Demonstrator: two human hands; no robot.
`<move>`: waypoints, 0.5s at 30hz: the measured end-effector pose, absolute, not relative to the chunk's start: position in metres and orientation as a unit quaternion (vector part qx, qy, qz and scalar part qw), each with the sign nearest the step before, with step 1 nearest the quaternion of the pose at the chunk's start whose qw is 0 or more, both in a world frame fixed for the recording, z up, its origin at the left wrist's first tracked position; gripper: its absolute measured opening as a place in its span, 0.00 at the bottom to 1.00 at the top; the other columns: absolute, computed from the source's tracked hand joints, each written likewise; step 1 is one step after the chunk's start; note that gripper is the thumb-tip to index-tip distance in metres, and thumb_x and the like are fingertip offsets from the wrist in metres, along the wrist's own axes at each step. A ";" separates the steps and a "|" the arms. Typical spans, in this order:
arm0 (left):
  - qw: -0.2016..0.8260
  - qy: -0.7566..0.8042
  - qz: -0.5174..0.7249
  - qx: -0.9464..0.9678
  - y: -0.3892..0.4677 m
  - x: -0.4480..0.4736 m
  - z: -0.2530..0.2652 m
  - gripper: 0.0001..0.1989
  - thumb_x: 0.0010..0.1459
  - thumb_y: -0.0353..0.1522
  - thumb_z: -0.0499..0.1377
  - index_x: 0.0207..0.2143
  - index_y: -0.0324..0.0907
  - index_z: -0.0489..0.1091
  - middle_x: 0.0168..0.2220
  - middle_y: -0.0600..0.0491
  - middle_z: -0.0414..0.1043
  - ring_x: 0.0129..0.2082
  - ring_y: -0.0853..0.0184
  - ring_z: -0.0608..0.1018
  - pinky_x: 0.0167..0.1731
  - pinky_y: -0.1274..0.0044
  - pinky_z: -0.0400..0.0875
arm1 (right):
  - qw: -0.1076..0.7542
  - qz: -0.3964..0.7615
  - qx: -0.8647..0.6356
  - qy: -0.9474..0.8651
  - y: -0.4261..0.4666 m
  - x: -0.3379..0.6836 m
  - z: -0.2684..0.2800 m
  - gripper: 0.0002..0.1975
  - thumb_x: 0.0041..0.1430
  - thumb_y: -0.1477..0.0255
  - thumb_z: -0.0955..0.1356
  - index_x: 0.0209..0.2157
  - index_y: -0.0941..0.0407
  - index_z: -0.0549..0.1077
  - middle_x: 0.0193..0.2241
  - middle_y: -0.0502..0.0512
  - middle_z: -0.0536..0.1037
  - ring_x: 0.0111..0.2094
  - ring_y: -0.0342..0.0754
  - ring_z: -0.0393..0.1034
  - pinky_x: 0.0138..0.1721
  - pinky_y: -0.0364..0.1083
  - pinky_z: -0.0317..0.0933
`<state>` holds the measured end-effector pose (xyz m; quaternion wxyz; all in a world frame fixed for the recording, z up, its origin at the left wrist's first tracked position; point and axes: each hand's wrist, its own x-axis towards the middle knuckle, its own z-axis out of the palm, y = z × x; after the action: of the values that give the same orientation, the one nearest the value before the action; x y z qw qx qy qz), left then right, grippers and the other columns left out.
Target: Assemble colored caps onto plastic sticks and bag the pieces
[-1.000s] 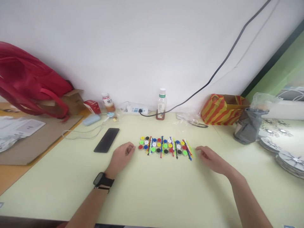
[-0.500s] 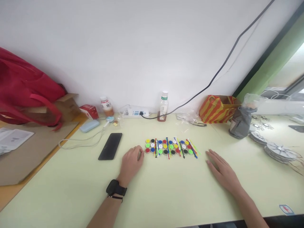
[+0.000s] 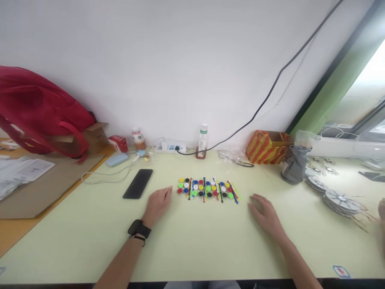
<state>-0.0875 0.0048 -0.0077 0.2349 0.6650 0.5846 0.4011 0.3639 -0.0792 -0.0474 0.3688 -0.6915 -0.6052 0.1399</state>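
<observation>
My left hand [image 3: 158, 204] rests on the table with its fingers curled in, a black watch [image 3: 139, 228] on its wrist; nothing shows in it. Just right of it lie small round discs [image 3: 200, 187] in red, yellow, green, blue, black and white, set out in short rows. Between groups of discs are bundles of thin coloured arrow-tipped sticks [image 3: 204, 189]. To the right of these pieces my right hand [image 3: 266, 216] lies on the table, fingers stretched out and thumb apart, holding nothing. Neither hand touches the pieces.
A black phone [image 3: 138, 184] lies left of my left hand. Along the wall stand bottles [image 3: 202, 144], a power strip [image 3: 170, 147] and a striped bag [image 3: 266, 148]. Stacked white discs [image 3: 341, 200] are at right. Part of another person [image 3: 381, 208] shows at the right edge.
The view has shifted slightly, so most things on the table appear farther left. My left hand appears drawn back a little from the discs; both hands keep much the same shape.
</observation>
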 end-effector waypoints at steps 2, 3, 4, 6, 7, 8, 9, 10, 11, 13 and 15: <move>0.254 0.592 0.424 0.637 0.007 -0.091 -0.008 0.28 0.65 0.47 0.55 0.18 0.45 0.50 0.16 0.59 0.48 0.19 0.68 0.55 0.25 0.73 0.45 | 0.407 0.207 -0.682 -0.571 -0.069 0.361 -0.042 0.23 0.61 0.52 0.66 0.45 0.55 0.78 0.49 0.63 0.80 0.52 0.61 0.74 0.58 0.61 0.64; 0.263 0.593 0.439 0.622 0.008 -0.093 -0.009 0.28 0.66 0.49 0.53 0.18 0.45 0.48 0.16 0.59 0.46 0.19 0.69 0.54 0.24 0.73 0.45 | 0.429 0.246 -0.673 -0.550 -0.064 0.359 -0.040 0.22 0.61 0.52 0.66 0.43 0.55 0.78 0.47 0.62 0.82 0.51 0.61 0.75 0.56 0.60 0.66; 0.274 0.592 0.456 0.606 0.008 -0.095 -0.009 0.28 0.67 0.50 0.51 0.19 0.45 0.48 0.16 0.59 0.46 0.18 0.69 0.54 0.23 0.73 0.45 | 0.457 0.282 -0.661 -0.525 -0.059 0.357 -0.038 0.22 0.60 0.52 0.67 0.43 0.55 0.79 0.47 0.61 0.82 0.51 0.61 0.75 0.55 0.59 0.66; 0.297 0.583 0.491 0.574 0.009 -0.100 -0.009 0.28 0.68 0.52 0.46 0.21 0.45 0.51 0.17 0.60 0.49 0.17 0.70 0.56 0.20 0.75 0.49 | 0.540 0.343 -0.618 -0.457 -0.051 0.353 -0.036 0.22 0.59 0.52 0.68 0.42 0.55 0.79 0.50 0.61 0.82 0.55 0.61 0.73 0.58 0.58 0.66; 0.309 0.577 0.507 0.561 0.010 -0.102 -0.008 0.27 0.69 0.53 0.44 0.23 0.45 0.54 0.17 0.60 0.52 0.17 0.70 0.59 0.20 0.76 0.52 | 0.587 0.371 -0.587 -0.415 -0.049 0.353 -0.036 0.22 0.58 0.52 0.69 0.43 0.55 0.79 0.52 0.61 0.81 0.58 0.60 0.71 0.60 0.58 0.64; 0.317 0.571 0.520 0.551 0.011 -0.105 -0.007 0.27 0.69 0.53 0.44 0.25 0.45 0.58 0.18 0.59 0.57 0.18 0.69 0.64 0.21 0.76 0.57 | 0.630 0.402 -0.552 -0.371 -0.048 0.353 -0.036 0.22 0.57 0.52 0.70 0.44 0.54 0.79 0.54 0.61 0.79 0.60 0.60 0.70 0.63 0.57 0.63; 0.333 0.560 0.533 0.540 0.012 -0.107 -0.006 0.26 0.68 0.53 0.44 0.29 0.44 0.62 0.21 0.56 0.63 0.21 0.68 0.69 0.23 0.76 0.64 | 0.662 0.437 -0.514 -0.326 -0.048 0.355 -0.036 0.23 0.57 0.52 0.69 0.46 0.54 0.79 0.56 0.62 0.78 0.62 0.59 0.68 0.65 0.57 0.61; 0.359 0.545 0.546 0.525 0.013 -0.110 -0.003 0.25 0.68 0.53 0.46 0.35 0.42 0.65 0.25 0.53 0.70 0.26 0.66 0.76 0.29 0.74 0.70 | 0.683 0.471 -0.480 -0.286 -0.049 0.358 -0.036 0.25 0.58 0.50 0.68 0.48 0.54 0.78 0.58 0.62 0.76 0.63 0.58 0.67 0.66 0.58 0.59; 0.394 0.527 0.561 0.502 0.015 -0.113 -0.001 0.24 0.67 0.53 0.48 0.41 0.41 0.68 0.32 0.48 0.76 0.34 0.63 0.80 0.36 0.72 0.74 | 0.693 0.502 -0.450 -0.254 -0.051 0.362 -0.036 0.28 0.59 0.48 0.67 0.50 0.54 0.77 0.59 0.63 0.74 0.63 0.58 0.67 0.67 0.58 0.58; 0.514 0.468 0.600 0.395 0.018 -0.118 0.004 0.27 0.66 0.51 0.51 0.52 0.38 0.68 0.46 0.39 0.78 0.50 0.57 0.80 0.51 0.67 0.73 | 0.700 0.546 -0.409 -0.212 -0.055 0.369 -0.036 0.33 0.60 0.44 0.63 0.54 0.54 0.74 0.61 0.65 0.72 0.65 0.59 0.65 0.68 0.59 0.57; 0.586 0.427 0.621 0.297 0.020 -0.121 0.008 0.31 0.68 0.52 0.48 0.58 0.37 0.67 0.54 0.35 0.75 0.57 0.55 0.77 0.59 0.64 0.69 | 0.701 0.566 -0.389 -0.191 -0.058 0.374 -0.035 0.35 0.60 0.42 0.61 0.56 0.53 0.73 0.62 0.66 0.71 0.65 0.59 0.65 0.68 0.60 0.56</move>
<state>-0.1211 0.0203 0.0079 0.5857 0.2972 0.4274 0.6212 0.3744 -0.0578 -0.0349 0.7009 -0.3894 -0.1908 0.5663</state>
